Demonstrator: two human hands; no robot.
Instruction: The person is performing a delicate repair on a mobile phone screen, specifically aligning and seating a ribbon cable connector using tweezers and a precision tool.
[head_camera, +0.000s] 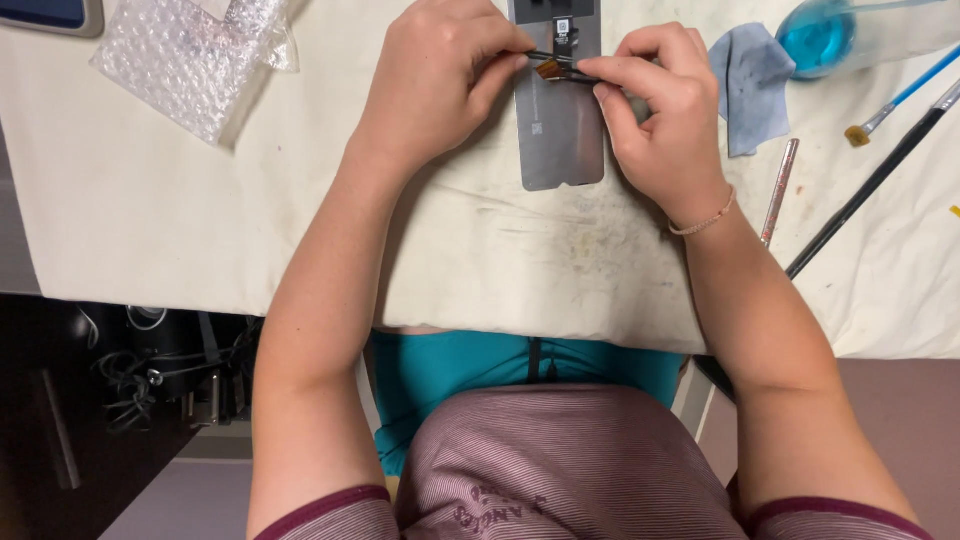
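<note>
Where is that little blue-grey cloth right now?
In the head view the blue-grey cloth lies on the white table cover at upper right, just beyond the right hand, between the grey panel and the blue bottle.

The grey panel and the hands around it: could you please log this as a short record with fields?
surface: stained white cloth
panel: grey, flat on the cloth
left hand: pinches a thin dark tool over the panel
right hand: fingers at the orange flex strip
strip: at the panel's top
nearby: grey rag, bubble wrap, brushes
</note>
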